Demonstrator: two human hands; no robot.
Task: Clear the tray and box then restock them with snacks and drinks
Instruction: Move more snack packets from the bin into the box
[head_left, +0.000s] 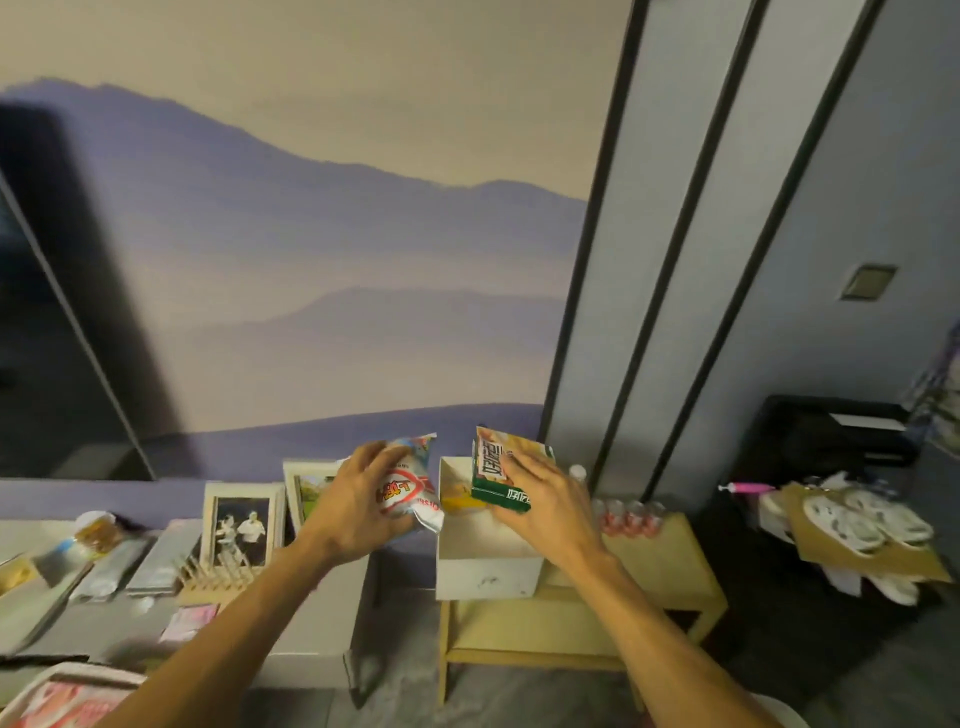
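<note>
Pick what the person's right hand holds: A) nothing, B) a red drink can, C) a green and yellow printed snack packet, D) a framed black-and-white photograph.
C: the right hand grips the green and yellow printed snack packet; the left hand holds a white snack bag with a red logo.

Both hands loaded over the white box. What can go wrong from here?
1. The left hand holds the white snack bag with red logo over the left wall of the white open box; dropped now, it may miss and fall outside it.
2. The right hand, holding the green snack packet, is close to the row of red cans; a sideways sweep might topple them.
</note>
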